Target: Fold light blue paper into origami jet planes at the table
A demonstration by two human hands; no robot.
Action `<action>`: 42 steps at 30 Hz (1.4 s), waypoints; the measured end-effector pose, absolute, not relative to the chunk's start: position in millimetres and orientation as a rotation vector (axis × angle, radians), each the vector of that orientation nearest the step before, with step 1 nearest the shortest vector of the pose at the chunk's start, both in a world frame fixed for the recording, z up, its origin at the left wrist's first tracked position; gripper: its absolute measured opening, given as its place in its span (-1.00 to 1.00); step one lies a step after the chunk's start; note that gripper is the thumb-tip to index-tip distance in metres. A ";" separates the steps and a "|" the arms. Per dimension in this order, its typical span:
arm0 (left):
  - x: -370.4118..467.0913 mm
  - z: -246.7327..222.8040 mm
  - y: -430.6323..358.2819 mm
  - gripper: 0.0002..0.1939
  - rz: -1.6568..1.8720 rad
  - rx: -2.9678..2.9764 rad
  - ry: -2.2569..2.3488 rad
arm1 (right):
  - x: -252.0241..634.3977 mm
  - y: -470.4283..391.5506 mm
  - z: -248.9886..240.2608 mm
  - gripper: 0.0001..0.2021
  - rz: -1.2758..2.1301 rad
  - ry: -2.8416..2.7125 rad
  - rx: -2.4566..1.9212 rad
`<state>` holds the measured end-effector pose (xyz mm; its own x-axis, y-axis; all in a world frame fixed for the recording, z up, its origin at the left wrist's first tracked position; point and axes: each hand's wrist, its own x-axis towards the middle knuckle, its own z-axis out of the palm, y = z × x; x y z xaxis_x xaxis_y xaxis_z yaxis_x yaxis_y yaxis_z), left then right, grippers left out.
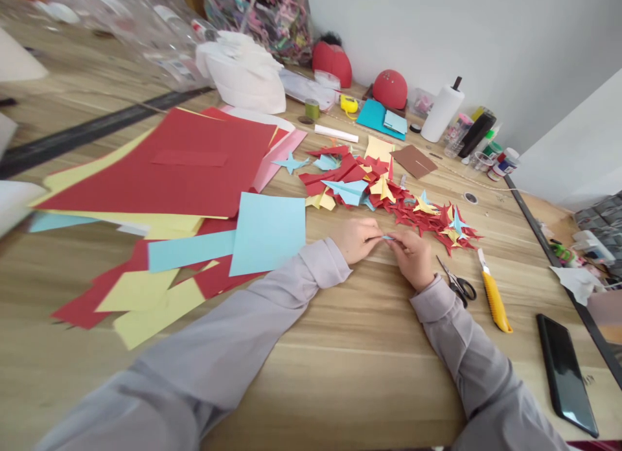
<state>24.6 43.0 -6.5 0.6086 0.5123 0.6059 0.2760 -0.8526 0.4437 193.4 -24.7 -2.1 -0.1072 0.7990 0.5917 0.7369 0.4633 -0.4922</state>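
My left hand [357, 239] and my right hand [412, 255] meet over the wooden table, fingertips pinched on a small piece of blue paper [387, 237]. Most of that piece is hidden by the fingers. Just beyond my hands lies a pile of folded paper stars [427, 221] in red, yellow and blue, with a blue folded paper [346, 190] on its left part. Black scissors [459, 284] rest to the right of my right hand, beside a yellow utility knife [494, 299]. A blue paper sheet [268, 234] lies left of my left hand.
Large red sheets [194, 166] and yellow scraps [146, 292] cover the left side. A black phone [567, 373] lies at the right. Along the wall stand a white roll [442, 111], bottles [503, 164], a yellow tape measure [348, 105] and a red dome-shaped object [390, 88].
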 end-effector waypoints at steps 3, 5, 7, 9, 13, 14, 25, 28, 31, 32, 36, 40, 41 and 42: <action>24.6 -8.1 42.8 -0.74 1.055 2.585 0.654 | 194.0 -26.1 -2.9 -0.83 -0.066 -1.972 -1.332; 24.5 -9.0 43.1 -0.72 1.032 2.628 0.653 | 194.6 -27.4 -2.9 -0.82 -0.182 -2.044 -1.373; 24.3 -9.5 43.8 -0.70 1.008 2.672 0.655 | 195.3 -28.3 -2.4 -0.81 -0.305 -2.112 -1.412; 24.0 -9.6 44.3 -0.69 0.985 2.705 0.664 | 195.9 -28.7 -1.5 -0.81 -0.415 -2.172 -1.440; 24.1 -9.2 44.9 -0.67 0.966 2.732 0.672 | 196.6 -28.2 1.1 -0.81 -0.527 -2.262 -1.447; 24.2 -9.1 45.0 -0.66 0.967 2.734 0.668 | 196.8 -28.0 1.6 -0.81 -0.534 -2.278 -1.448; 23.7 -14.0 46.3 -0.67 1.111 2.817 0.677 | 199.1 -25.2 -3.4 -0.78 -0.290 -2.152 -1.470; 23.4 -14.1 46.3 -0.69 1.119 2.854 0.659 | 198.5 -25.3 -4.1 -0.79 -0.317 -2.135 -1.462; 22.9 -13.9 45.9 -0.71 1.093 2.898 0.650 | 198.2 -25.4 -4.7 -0.80 -0.334 -2.145 -1.464; 22.7 -14.0 45.8 -0.71 1.083 2.907 0.654 | 198.2 -25.4 -5.0 -0.80 -0.332 -2.144 -1.473; 22.5 -14.5 45.0 -0.70 1.040 2.919 0.678 | 197.9 -25.0 -6.1 -0.78 -0.311 -2.147 -1.506; 22.8 -13.9 44.3 -0.69 1.024 2.918 0.683 | 196.9 -24.6 -6.2 -0.79 -0.353 -2.178 -1.511; 22.9 -13.7 44.2 -0.68 1.021 2.917 0.683 | 196.6 -24.5 -5.9 -0.79 -0.364 -2.184 -1.514; 23.0 -13.4 44.1 -0.68 1.015 2.914 0.680 | 196.3 -24.5 -5.6 -0.78 -0.368 -2.189 -1.517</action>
